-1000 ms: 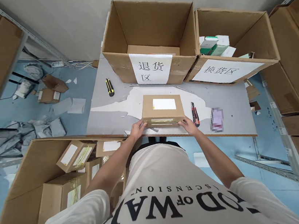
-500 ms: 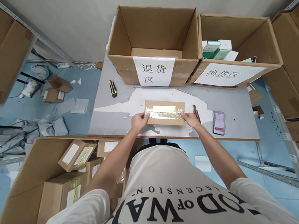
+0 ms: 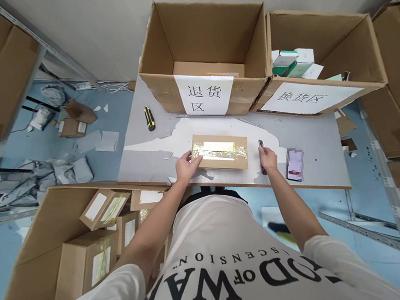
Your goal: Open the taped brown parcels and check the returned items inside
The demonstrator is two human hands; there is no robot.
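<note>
A taped cardboard box (image 3: 224, 164) with a white label lies flat on the grey table (image 3: 312, 140) in front of me. My left hand (image 3: 186, 166) grips the left end of this box, thumb on top. To the right of the box, my right hand (image 3: 268, 158) is closed around a red and black utility knife (image 3: 263, 167), which rests on or just over the tabletop; its tip points away from me. A phone (image 3: 295, 164) with a blurred screen lies right of that hand.
Two big open cartons with paper signs, the left carton (image 3: 163, 93) and the right carton (image 3: 347, 96), stand at the back. A yellow and black utility knife (image 3: 149, 119) lies at the left. Below left, a large carton (image 3: 26, 261) holds several boxes.
My right hand has let go of the box's right end and moved right onto the red and black utility knife. My left hand has stayed on the box.
</note>
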